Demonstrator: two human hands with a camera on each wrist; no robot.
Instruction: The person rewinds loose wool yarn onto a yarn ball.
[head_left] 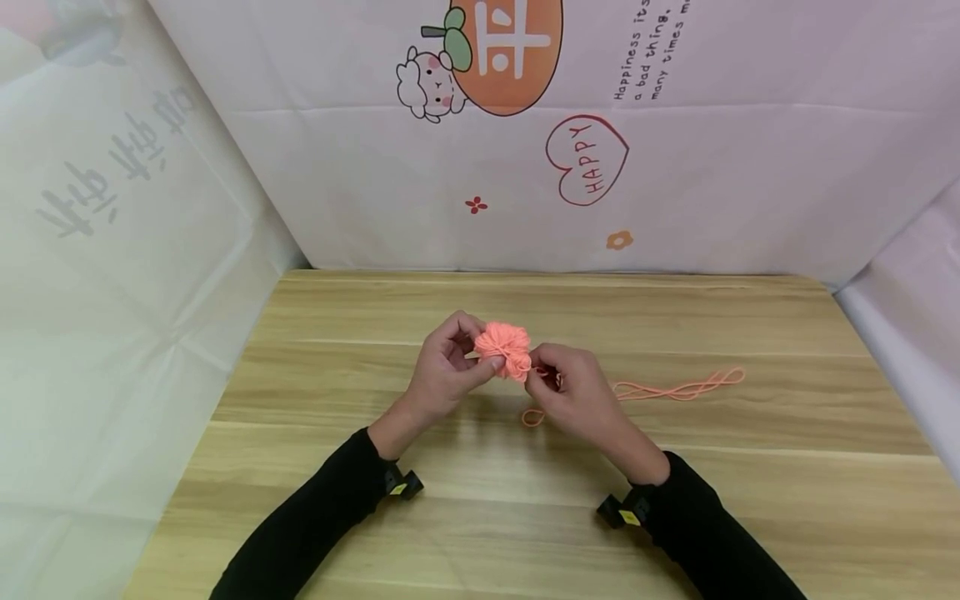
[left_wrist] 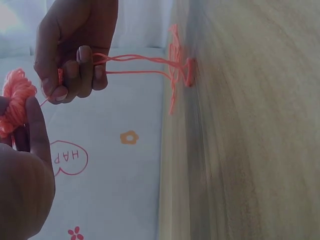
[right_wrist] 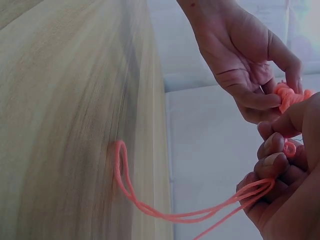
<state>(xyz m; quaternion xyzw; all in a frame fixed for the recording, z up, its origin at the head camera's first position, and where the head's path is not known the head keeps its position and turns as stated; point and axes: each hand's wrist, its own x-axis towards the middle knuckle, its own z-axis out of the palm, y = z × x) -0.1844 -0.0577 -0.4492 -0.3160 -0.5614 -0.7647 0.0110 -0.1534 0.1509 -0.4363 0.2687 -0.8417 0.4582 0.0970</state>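
A bundle of coral-pink yarn [head_left: 504, 343], gathered at its middle, is pinched between the thumb and fingers of my left hand [head_left: 447, 367] above the table. Close at its right side, my right hand [head_left: 573, 387] has its fingers curled round a strand of the yarn. In the left wrist view a thin strand runs from the bundle [left_wrist: 19, 102] to the right hand [left_wrist: 75, 55]. Loose yarn loops [right_wrist: 165, 215] hang out of the right hand's curled fingers in the right wrist view. Those fingers partly hide the strand they hold.
Yarn tails [head_left: 682, 390] lie on the wooden table [head_left: 480, 525] to the right, with a small loop [head_left: 532, 417] below the hands. A white printed cloth [head_left: 360, 192] stands along the table's back edge, and more white cloth [head_left: 112, 333] hangs at the left.
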